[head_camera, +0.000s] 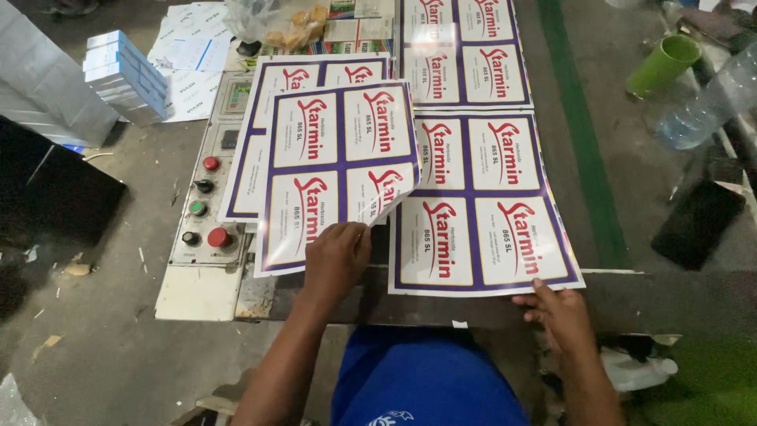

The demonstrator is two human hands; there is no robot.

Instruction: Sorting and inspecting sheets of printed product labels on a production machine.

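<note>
Blue-shirted worker lifts 1 printed label sheet (339, 170) while pinning another flat.

Left hand (337, 256) pinches the lower edge of the raised sheet, fingers pressed together on it; the sheet rises up and away from that grip, its bottom right corner curling, its long axis running away from the worker. Right hand (558, 309) rests with fingertips spread on the near right corner of a flat sheet (481, 205), holding nothing. Both sheets carry 4 white labels framed in purple. Left of the lifted sheet sits a control panel (206, 207) with red, green and black buttons; a green cup (664, 65) stands far right on the counter (631, 158).
</note>
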